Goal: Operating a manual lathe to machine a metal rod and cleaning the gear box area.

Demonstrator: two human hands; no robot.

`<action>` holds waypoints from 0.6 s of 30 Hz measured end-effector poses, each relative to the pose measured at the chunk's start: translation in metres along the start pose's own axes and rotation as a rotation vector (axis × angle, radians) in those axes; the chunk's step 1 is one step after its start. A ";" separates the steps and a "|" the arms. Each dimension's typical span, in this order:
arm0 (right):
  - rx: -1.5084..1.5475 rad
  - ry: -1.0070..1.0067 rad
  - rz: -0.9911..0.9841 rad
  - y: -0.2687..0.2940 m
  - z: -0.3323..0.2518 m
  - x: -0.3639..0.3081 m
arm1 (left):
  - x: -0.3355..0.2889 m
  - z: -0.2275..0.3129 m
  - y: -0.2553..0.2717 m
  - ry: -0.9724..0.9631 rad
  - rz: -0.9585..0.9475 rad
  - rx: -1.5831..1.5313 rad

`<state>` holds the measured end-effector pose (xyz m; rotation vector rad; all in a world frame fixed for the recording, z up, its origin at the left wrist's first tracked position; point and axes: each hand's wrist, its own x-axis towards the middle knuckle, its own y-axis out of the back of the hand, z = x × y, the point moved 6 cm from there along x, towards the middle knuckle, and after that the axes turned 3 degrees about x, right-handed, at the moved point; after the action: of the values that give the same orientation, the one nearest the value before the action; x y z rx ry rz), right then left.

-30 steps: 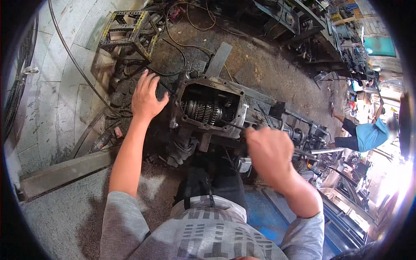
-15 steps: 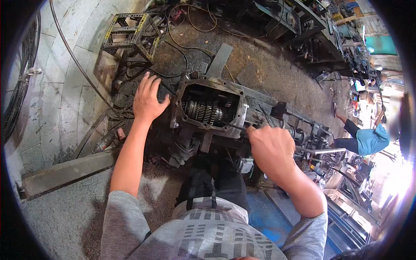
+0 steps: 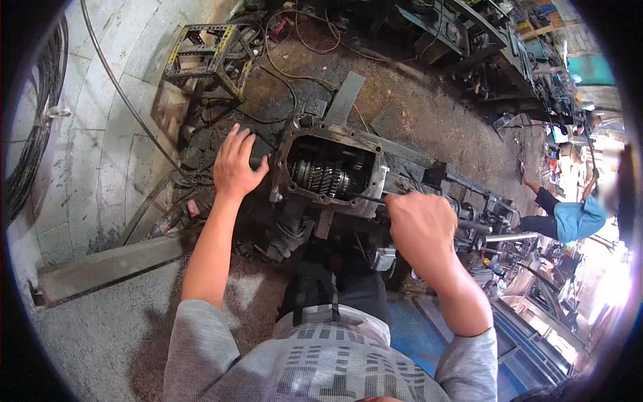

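Note:
A metal gearbox housing (image 3: pixel 281 175) stands in front of me with its top side uncovered. Inside it lies a row of toothed gears (image 3: pixel 323 178) on a shaft. My right hand (image 3: pixel 423 222) is a fist around a thin dark metal rod (image 3: pixel 365 197); its far end reaches over the housing's near rim toward the gears. The handle end is hidden in my fist, so I cannot tell the tool's exact kind. My left hand (image 3: pixel 236 164), fingers stretched out, is at the housing's left end, beside a dark bar (image 3: pixel 266 139) that sticks out there.
A black and yellow metal frame stand (image 3: pixel 201 53) is at the far left, near hoses on the dirty floor. A long beam (image 3: pixel 114 264) lies at left. Rods and machine parts (image 3: pixel 479 208) extend right of the housing. Another person in a blue shirt (image 3: pixel 579 218) is at far right.
The view has shifted slightly, so most things sit a little further right and lower. My right fist still grips the rod, and my left hand remains outstretched beside the housing.

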<state>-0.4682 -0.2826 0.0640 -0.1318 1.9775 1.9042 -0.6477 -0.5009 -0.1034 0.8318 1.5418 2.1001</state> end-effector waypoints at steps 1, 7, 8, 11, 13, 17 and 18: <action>-0.024 0.019 -0.031 0.000 -0.003 0.004 | -0.001 -0.002 -0.001 -0.008 0.001 -0.002; 0.067 -0.196 -0.069 0.014 0.022 -0.015 | -0.020 0.002 0.000 -0.063 0.076 0.083; 0.138 -0.236 0.022 0.015 0.035 -0.029 | -0.023 0.000 0.000 -0.070 0.074 0.079; 0.537 -0.413 0.200 -0.006 0.078 -0.081 | -0.024 0.001 -0.003 -0.100 0.105 0.083; 0.753 -0.457 0.282 -0.045 0.101 -0.127 | -0.021 0.002 -0.004 -0.089 0.093 0.093; 0.763 -0.824 0.050 -0.102 0.104 -0.204 | -0.020 0.001 -0.003 -0.073 0.102 0.079; 0.741 -0.817 0.089 -0.112 0.101 -0.214 | -0.019 0.005 0.002 -0.060 0.124 0.067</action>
<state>-0.2126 -0.2342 0.0311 0.8049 1.9124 0.8901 -0.6307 -0.5101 -0.1043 1.0293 1.5730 2.0986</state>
